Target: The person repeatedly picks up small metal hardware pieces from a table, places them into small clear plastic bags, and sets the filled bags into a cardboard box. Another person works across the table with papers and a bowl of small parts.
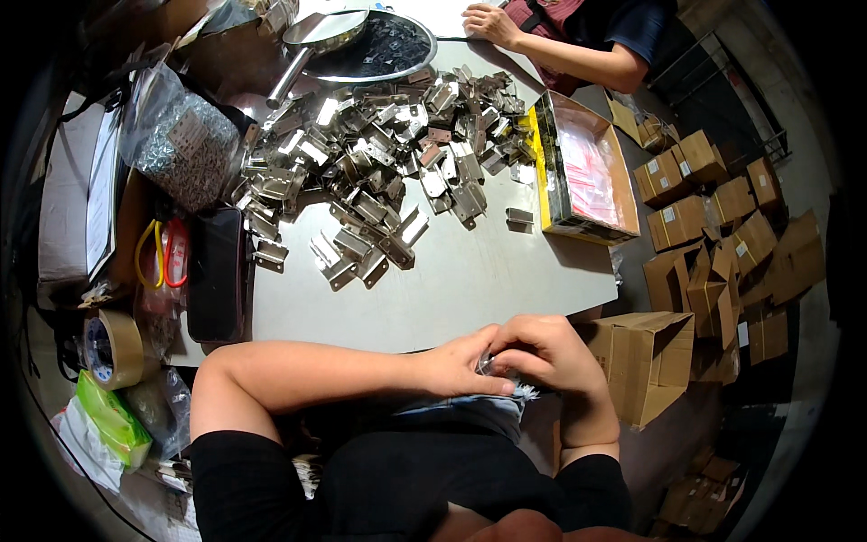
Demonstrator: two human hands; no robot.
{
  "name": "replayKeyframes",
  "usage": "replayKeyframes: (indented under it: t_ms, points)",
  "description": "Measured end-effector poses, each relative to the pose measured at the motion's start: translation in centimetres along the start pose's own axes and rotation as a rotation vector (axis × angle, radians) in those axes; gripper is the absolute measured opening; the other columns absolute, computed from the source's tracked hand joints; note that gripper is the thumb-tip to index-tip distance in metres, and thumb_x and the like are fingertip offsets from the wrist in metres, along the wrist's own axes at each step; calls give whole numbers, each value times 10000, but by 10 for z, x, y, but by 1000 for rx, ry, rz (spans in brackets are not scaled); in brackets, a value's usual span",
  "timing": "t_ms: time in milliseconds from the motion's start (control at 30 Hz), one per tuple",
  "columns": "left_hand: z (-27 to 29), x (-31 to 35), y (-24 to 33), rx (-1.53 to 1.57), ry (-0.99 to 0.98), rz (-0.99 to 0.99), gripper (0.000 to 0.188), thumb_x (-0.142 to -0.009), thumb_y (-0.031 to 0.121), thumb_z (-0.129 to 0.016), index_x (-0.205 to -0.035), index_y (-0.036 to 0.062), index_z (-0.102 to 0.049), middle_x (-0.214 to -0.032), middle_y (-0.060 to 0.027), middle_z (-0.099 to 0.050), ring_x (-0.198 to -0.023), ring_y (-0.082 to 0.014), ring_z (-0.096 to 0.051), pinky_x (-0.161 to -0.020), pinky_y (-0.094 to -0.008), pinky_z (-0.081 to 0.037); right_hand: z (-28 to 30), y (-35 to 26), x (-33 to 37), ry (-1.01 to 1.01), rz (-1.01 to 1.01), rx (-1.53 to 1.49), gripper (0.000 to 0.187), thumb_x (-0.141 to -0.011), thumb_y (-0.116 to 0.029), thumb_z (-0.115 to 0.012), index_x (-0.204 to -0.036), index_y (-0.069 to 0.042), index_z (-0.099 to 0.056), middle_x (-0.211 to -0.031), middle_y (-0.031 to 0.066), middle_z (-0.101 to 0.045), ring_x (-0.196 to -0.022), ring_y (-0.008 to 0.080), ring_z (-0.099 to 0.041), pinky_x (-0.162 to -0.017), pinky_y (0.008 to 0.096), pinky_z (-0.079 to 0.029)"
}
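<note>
My left hand (461, 365) and my right hand (549, 350) meet just off the table's near edge, over my lap. Both are closed round a small shiny piece (486, 363), with a clear, plastic-like glint beside it. Fingers cover most of it, so its kind cannot be told. Beyond them, a heap of bent metal brackets (370, 144) with punched holes spreads over the grey-white table (470, 289). One bracket (519, 218) lies apart, near a yellow-and-black open box (582, 228) that contains clear bags with red edging (591, 172).
At the far side stand a metal pan (325, 32) and a basin of dark pieces (384, 50). Another person's hand (488, 23) rests beyond. On the left are a bag of screws (190, 149), scissors (174, 253), a black case (217, 275) and tape (113, 348). Cartons (637, 366) stand right.
</note>
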State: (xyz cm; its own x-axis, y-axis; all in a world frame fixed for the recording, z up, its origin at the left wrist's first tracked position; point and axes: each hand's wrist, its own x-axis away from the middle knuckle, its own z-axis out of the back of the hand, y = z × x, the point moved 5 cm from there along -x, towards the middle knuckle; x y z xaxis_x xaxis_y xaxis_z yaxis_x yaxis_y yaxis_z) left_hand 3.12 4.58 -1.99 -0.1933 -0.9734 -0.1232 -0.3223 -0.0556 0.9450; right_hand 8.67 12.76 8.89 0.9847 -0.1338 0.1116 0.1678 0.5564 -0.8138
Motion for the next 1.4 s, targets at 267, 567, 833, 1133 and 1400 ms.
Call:
replayKeyframes:
  t_ms: [267,567,833,1133,1400]
  points:
    - [13,-2,28,388,59,-4,653,-859,275,-750,-1320,53,-346,-1157,-44,-431,-1093,-124,-431,-949,-279,-378,5,-3,9,65,170,82,181,-754,-54,-749,-927,-46,-697,-1191,125,-568,-1091,298,-565,-906,376,-482]
    - [47,-1,40,-441,527,-171,545,-788,104,-721,-1251,44,-438,-1139,-189,-578,-1078,-352,-584,-909,-389,-478,30,-28,-10,305,289,285,195,-705,-25,-774,-872,-52,-678,-1186,152,-548,-1114,306,-543,-900,384,-451]
    - [44,-1,40,-378,541,-193,436,-858,79,-681,-1212,10,-435,-1093,-122,-593,-1022,-175,-600,-882,-304,-474,26,18,-18,212,144,201,183,-768,-111,-757,-903,-28,-665,-1116,158,-610,-988,302,-621,-832,367,-502]
    - [48,8,48,-241,635,-286,101,-968,89,-555,-1010,-3,-557,-972,-68,-588,-858,-123,-549,-779,-256,-453,28,15,-23,306,67,106,150,-772,-91,-751,-854,-3,-661,-834,108,-659,-753,211,-626,-644,303,-485]
    - [49,7,54,-377,668,-375,96,-957,97,-568,-936,3,-572,-900,-73,-560,-794,-150,-528,-726,-259,-434,18,18,-30,244,235,216,147,-795,-90,-694,-881,-19,-598,-868,138,-599,-816,316,-585,-717,378,-477]
